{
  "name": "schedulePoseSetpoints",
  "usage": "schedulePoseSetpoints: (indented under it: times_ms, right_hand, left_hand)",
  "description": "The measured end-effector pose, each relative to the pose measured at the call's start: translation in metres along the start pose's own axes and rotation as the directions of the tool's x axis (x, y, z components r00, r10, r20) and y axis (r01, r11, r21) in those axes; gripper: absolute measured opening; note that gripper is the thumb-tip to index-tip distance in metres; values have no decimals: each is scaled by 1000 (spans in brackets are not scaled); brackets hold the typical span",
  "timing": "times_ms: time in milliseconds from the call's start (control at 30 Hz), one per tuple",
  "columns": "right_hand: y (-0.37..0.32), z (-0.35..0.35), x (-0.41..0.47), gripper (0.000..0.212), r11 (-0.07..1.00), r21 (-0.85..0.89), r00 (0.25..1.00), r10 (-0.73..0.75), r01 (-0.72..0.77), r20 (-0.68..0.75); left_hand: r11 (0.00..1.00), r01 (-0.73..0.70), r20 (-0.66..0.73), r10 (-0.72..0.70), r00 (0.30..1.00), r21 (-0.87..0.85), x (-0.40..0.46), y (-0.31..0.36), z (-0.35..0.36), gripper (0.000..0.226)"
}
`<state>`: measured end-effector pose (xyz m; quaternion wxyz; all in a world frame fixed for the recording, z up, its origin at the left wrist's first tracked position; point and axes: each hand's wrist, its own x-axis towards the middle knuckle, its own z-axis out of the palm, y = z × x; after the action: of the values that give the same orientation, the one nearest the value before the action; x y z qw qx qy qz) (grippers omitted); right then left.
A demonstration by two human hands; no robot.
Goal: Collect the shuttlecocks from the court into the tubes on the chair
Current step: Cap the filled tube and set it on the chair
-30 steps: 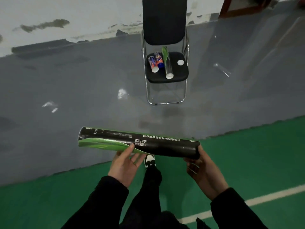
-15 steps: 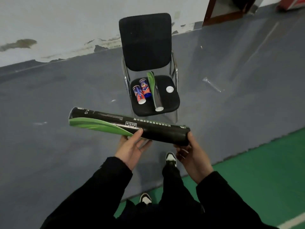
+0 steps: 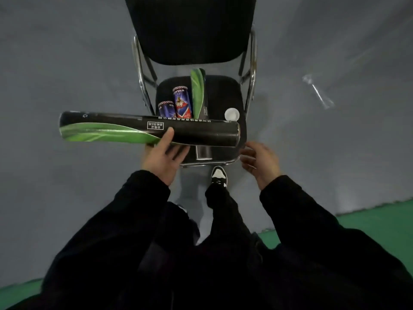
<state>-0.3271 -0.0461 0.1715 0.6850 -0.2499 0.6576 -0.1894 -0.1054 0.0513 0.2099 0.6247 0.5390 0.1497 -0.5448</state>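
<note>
Since half a second ago the person's walked right up to the chair point(image 3: 225, 92), and the right hand point(image 3: 260, 161) has let go of the long black-and-green tube point(image 3: 147, 129); it's now just beside the tube's right end, fingers loosely curled, holding nothing. Left hand point(image 3: 163, 156) holds the tube from underneath near its middle, thumb on the front, so it lies crosswise above the seat.

Looks like the drop-off step: tube needs setting down on the seat, probably next to the others. Free room is mostly on the right side.

On the seat: a second green-and-black tube point(image 3: 199, 92) lying front to back, two red-and-blue cans point(image 3: 182, 101) left of it, and a white cap point(image 3: 232, 114) on the right. Can't tell what's in any tube. No shuttlecocks in view.
</note>
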Motion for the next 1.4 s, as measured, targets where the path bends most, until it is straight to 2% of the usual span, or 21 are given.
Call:
schedulePoseSetpoints:
  times_ms: [67,133,233,300,367,433,500,533,567,600,633,667,700,767,867,1067,1167,1267,1400]
  right_hand:
    - [-7,7,36,11,993,-113,997,-48,42,-54]
    - [-6,20,96,15,947,-303,988,-136,109,-72]
    - [4,35,169,25,763,-623,966,-255,171,-47]
    - [13,47,211,30,596,-767,933,-358,239,13]
    - [22,56,243,35,337,-897,878,-467,287,106]
    - [35,62,267,39,80,-964,855,-484,255,186]
    - [41,60,282,35,-65,-970,837,-494,234,235]
    - [40,60,286,31,-64,-967,828,-504,246,245]
    - [37,60,288,27,17,-960,825,-516,278,230]
    - [29,61,283,22,182,-933,842,-509,309,180]
    - [20,62,272,18,403,-855,880,-460,326,119]
    - [10,61,255,13,628,-705,914,-399,330,72]
    - [-4,60,229,10,770,-534,924,-379,349,57]
    - [-34,56,162,6,872,-283,916,-392,400,88]
    - [-68,50,72,15,920,-93,909,-354,381,219]
    - [-127,32,-12,4,870,0,828,-468,492,309]
    - [-151,23,-36,1,826,-19,790,-531,563,305]
    - [-170,15,-52,3,771,-84,757,-588,631,286]
    - [-180,8,-62,11,700,-186,714,-613,689,337]
  left_hand:
    - [1000,1,-8,-1,1000,28,21,1,5,55]
    - [1000,16,-30,-15,999,26,56,3,9,60]
    - [997,33,-32,-30,999,70,97,-3,2,62]
    - [995,40,-63,-35,997,88,121,-7,-9,59]
    - [992,29,-78,-20,997,122,137,-12,-20,57]
    - [991,30,-95,-18,995,128,149,-14,-32,56]
    - [991,54,-107,-41,993,120,156,-14,-43,54]
    - [991,65,-110,-52,993,117,157,-12,-46,54]
    - [991,71,-110,-58,992,114,158,-9,-47,54]
    - [992,73,-111,-61,992,108,157,-5,-47,53]
    - [993,76,-111,-65,992,94,155,0,-45,52]
    - [995,79,-121,-71,990,65,151,4,-42,51]
    - [996,80,-130,-75,989,32,145,11,-35,49]
    - [997,76,-131,-78,988,-24,127,25,-18,35]
    - [998,49,-93,-53,994,-48,90,43,16,26]
    - [1000,-26,10,26,1000,0,12,80,71,40]
    - [998,-45,64,41,997,53,-16,93,91,55]
    - [997,-43,87,37,995,63,-32,101,106,50]
    - [996,-51,126,41,991,78,-39,111,123,54]
